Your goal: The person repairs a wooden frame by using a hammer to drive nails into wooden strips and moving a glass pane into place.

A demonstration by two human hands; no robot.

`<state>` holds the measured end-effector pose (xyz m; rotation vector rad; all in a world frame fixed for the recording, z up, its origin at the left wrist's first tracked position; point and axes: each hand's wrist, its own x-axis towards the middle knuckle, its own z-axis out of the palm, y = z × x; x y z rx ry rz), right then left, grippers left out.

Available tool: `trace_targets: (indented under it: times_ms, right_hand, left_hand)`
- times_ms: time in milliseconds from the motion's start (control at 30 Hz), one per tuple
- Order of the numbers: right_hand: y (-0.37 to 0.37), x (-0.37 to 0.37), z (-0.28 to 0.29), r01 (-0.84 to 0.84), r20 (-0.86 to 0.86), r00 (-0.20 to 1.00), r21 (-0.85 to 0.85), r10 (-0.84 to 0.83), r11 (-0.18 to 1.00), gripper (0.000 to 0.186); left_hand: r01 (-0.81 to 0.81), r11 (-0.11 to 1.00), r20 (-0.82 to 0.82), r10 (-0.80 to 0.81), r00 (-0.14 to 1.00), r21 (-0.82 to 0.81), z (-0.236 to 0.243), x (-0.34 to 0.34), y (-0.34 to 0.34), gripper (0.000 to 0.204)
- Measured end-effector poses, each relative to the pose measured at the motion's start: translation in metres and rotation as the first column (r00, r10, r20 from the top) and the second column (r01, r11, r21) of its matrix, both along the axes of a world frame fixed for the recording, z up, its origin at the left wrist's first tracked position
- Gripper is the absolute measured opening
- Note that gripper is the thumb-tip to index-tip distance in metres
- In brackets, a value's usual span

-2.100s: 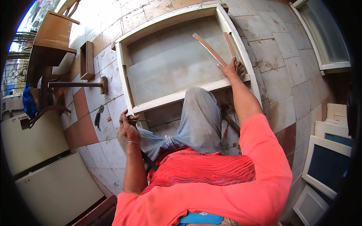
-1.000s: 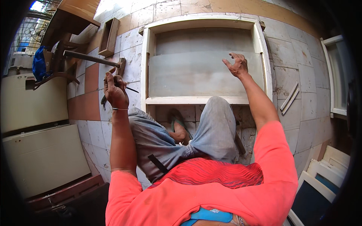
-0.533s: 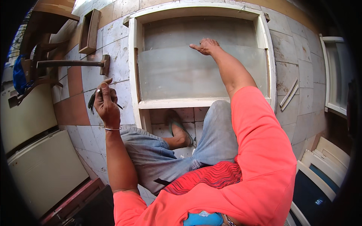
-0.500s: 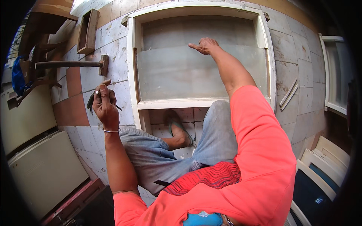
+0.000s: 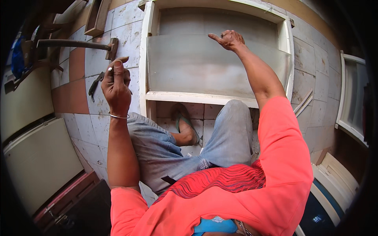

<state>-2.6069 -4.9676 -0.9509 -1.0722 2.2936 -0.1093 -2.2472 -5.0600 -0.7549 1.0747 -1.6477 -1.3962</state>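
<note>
A white wooden frame (image 5: 197,96) lies on the tiled floor before my knees. Across its nearer part rests a sheet of frosted glass (image 5: 189,70), its side edges overlapping the rails. At the glass's far edge is my right hand (image 5: 231,40), fingers curled over that edge and thumb stretched along it. My left hand (image 5: 117,88) is raised left of the frame, pinching a small white-tipped thing (image 5: 110,69) whose kind I cannot make out. Beyond that hand, dark-handled pliers (image 5: 94,84) lie on the floor.
A wooden-handled hammer (image 5: 78,44) is at the left, near a narrow wooden box (image 5: 97,19). On the right are thin white strips (image 5: 303,103) and another framed pane (image 5: 352,92). Several panels (image 5: 330,185) lean at the lower right. Cream panels (image 5: 43,151) stand on the left.
The whole view has shifted, with the frame now higher and further right. My left hand has moved up a little, showing the pliers separate from it. My right hand's fingers look more curled.
</note>
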Motion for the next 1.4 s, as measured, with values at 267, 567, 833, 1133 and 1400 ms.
trace_targets:
  times_ms: [267,567,833,1133,1400]
  right_hand:
    - [-0.023,-0.032,-0.018,0.029,-0.055,0.998,-0.034,-0.031,0.999,0.083]
    - [-0.039,-0.057,0.061,0.009,-0.128,0.991,-0.258,-0.043,0.966,0.087]
    - [-0.052,-0.056,0.170,-0.760,-0.926,0.291,-0.376,-0.240,0.530,0.041]
    - [0.025,-0.031,0.346,-0.634,-0.933,0.269,-0.357,-0.237,0.686,0.016]
    - [0.085,0.056,0.459,-0.217,-0.629,0.717,-0.609,-0.299,0.763,0.064]
  left_hand:
    - [-0.009,1.000,0.030,0.010,1.000,-0.021,-0.001,0.015,-0.004,0.031]
    - [-0.146,0.978,-0.013,0.146,0.989,-0.152,-0.002,0.002,-0.004,0.030]
    - [-0.180,0.909,-0.178,0.119,0.977,-0.377,0.006,-0.008,0.007,0.027]
    - [0.271,0.853,0.177,-0.213,0.961,-0.446,0.005,-0.030,0.047,0.015]
    - [0.017,0.996,0.055,-0.013,0.998,-0.083,0.100,0.016,0.153,0.019]
